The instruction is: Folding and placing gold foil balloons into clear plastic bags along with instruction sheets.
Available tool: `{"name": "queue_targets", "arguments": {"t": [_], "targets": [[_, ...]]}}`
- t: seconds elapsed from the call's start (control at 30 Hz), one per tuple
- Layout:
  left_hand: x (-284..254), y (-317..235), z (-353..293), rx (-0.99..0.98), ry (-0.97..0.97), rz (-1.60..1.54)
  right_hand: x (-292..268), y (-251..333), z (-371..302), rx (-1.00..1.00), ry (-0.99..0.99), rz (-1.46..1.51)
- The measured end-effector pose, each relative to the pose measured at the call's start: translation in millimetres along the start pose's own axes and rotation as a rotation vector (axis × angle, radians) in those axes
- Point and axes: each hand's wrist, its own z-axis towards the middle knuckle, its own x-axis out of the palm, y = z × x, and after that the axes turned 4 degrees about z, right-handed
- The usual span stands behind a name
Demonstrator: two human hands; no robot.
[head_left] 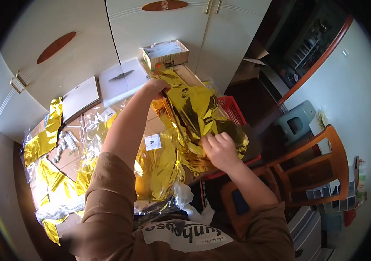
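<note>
A crumpled sheet of shiny gold foil, which looks like a limp foil balloon, spreads between my hands over the right part of the table. At its far left edge my left hand is closed on the foil, arm stretched out. Nearer and to the right, my right hand pinches the foil's lower part, fingers bent and fingertips partly hidden in the folds. Just left of it lies a clear bag of flat gold foil with a white paper label on it.
More gold foil and clear plastic wrap cover the table's left. Along the back are a white flat case, a translucent lidded box and an open carton. A red basket stands right; a wooden chair beyond.
</note>
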Motion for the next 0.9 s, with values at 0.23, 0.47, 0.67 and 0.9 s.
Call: {"name": "queue_targets", "arguments": {"t": [0.23,0.47,0.67,0.9], "targets": [[14.9,-7.6,-46.2,0.283,-0.498,0.367,23.7,16.1,3.4,-0.006,0.055,-0.003],[-18.1,7.8,-105.8,0.463,-0.507,0.935,24.7,14.2,4.4,-0.015,0.055,-0.001],[-78.4,12.6,-225.3,0.525,-0.398,1.147,28.6,18.3,9.2,0.043,0.075,-0.027],[-94.2,64.9,-336.6,0.878,-0.416,1.196,32.7,24.3,16.7,0.061,0.162,-0.007]]}}
